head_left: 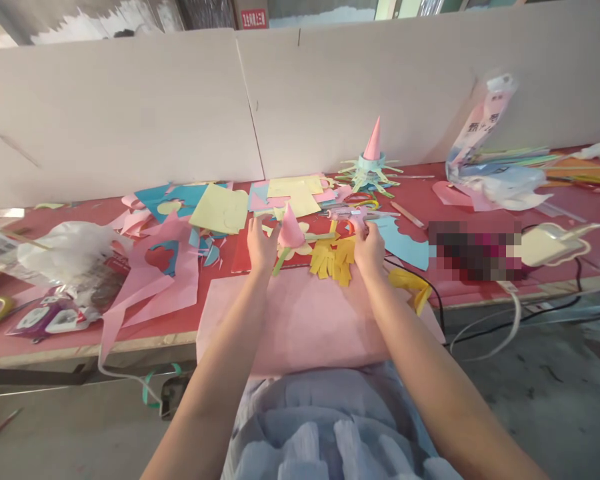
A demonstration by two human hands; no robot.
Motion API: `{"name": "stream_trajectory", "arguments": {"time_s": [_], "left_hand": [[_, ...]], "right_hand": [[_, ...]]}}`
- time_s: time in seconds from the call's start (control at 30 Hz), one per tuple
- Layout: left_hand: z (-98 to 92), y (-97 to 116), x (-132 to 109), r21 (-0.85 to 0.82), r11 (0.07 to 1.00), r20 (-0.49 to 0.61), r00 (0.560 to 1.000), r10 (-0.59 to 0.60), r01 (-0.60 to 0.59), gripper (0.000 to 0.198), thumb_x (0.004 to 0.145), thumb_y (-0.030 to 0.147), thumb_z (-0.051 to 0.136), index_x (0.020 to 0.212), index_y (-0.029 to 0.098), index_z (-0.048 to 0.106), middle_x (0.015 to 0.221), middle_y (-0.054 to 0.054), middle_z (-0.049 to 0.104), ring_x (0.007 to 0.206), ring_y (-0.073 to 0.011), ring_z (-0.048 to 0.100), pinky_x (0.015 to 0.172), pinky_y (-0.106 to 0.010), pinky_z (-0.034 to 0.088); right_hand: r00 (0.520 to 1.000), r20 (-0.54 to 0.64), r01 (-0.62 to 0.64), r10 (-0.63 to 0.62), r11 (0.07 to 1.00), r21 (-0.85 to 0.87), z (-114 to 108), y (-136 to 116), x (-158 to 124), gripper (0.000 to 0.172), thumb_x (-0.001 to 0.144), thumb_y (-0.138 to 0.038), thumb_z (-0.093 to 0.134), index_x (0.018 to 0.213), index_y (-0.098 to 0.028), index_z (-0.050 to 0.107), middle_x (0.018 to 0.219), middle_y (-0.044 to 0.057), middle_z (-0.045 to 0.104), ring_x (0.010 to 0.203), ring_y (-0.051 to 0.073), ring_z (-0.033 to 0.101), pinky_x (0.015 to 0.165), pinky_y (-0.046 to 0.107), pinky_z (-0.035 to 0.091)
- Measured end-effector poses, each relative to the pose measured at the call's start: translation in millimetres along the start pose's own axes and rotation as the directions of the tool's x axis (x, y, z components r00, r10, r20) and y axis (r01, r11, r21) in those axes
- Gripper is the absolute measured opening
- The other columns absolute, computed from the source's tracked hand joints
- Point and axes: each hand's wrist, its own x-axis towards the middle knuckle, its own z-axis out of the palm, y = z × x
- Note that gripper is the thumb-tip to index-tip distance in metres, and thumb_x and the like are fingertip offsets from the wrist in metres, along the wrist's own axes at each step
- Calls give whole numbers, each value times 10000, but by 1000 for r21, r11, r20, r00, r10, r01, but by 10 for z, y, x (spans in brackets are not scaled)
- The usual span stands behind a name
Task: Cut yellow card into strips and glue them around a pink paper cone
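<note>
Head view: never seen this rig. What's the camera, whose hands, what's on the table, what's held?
No machine here: one camera worn on a person's head looks forward and down at their own bare hands. The left hand touches a pink paper cone on a green stem; the right hand is beside yellow fringed paper, touching something small and pink. Whether either grip is closed is unclear. Both reach over a large pink sheet on a red table strewn with coloured paper scraps.
</note>
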Motion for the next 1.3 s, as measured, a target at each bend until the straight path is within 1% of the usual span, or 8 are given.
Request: {"name": "stream_trajectory", "arguments": {"time_s": [0.23, 0.47, 0.83, 0.97, 1.07, 1.17, 1.23, 1.3], "left_hand": [[167, 51, 12, 69, 996, 98, 994, -56, 49, 506, 719, 431, 624, 1153, 219, 472, 1141, -81, 518, 967, -184, 541, 827, -303, 415], [170, 190, 236, 133, 989, 144, 985, -90, 70, 279, 752, 418, 582, 925, 198, 581, 954, -57, 605, 846, -187, 567, 731, -291, 428], [166, 293, 376, -3, 997, 280, 957, 79, -82, 287, 764, 305, 574, 1029, 195, 576, 1059, -54, 616, 967, -192, 563, 835, -304, 424], [132, 331, 290, 15, 998, 164, 985, 56, -59, 438, 745, 274, 609, 1165, 216, 501, 1200, -87, 528, 1064, -206, 525, 858, -311, 427], [49, 429, 92, 27, 995, 139, 986, 95, -99, 302, 790, 289, 563, 1082, 212, 548, 1109, -73, 565, 1032, -195, 532, 874, -317, 420], [-1, 506, -195, 31, 992, 453, 887, 92, -119, 193, 787, 288, 572, 962, 213, 600, 953, -49, 607, 871, -176, 579, 785, -298, 453], [5, 516, -372, 137, 981, 508, 860, 50, -138, 209, 764, 273, 599, 967, 223, 594, 961, -48, 596, 864, -190, 574, 742, -301, 457], [31, 499, -494, 166, 963, 634, 771, 60, -212, 261, 720, 248, 645, 974, 235, 588, 989, -45, 586, 889, -204, 572, 721, -296, 457]], "right_hand": [[999, 15, -40, 40, 999, 10, 25, 29, 26, 447, 869, -537, 353, 1012, -166, 558, 907, 108, 635, 814, 215, 564, 682, 290, 381], [999, -5, -42, 42, 998, 56, 22, 63, 43, 452, 868, -535, 353, 1009, -160, 561, 930, 114, 635, 830, 210, 565, 709, 293, 387], [997, -36, -68, 72, 992, 105, 14, 69, 66, 448, 878, -511, 338, 1003, -146, 567, 903, 113, 638, 805, 205, 562, 697, 287, 380], [997, -35, -64, 68, 991, 116, 17, 79, 63, 450, 875, -518, 336, 1004, -154, 566, 902, 108, 638, 794, 206, 559, 688, 288, 378], [997, -14, -72, 74, 989, 128, 15, 74, 56, 441, 878, -516, 332, 1009, -161, 560, 909, 102, 636, 801, 204, 558, 696, 290, 381], [996, -3, -85, 86, 986, 143, 2, 50, 48, 429, 878, -511, 340, 993, -161, 559, 912, 101, 635, 818, 201, 558, 703, 285, 383], [996, -5, -92, 94, 986, 137, -5, 37, 45, 415, 876, -504, 355, 979, -160, 563, 904, 101, 637, 813, 200, 558, 696, 280, 382], [995, -11, -94, 96, 989, 118, -4, 35, 47, 402, 875, -494, 368, 970, -158, 568, 889, 100, 638, 799, 201, 556, 686, 278, 377]]}}
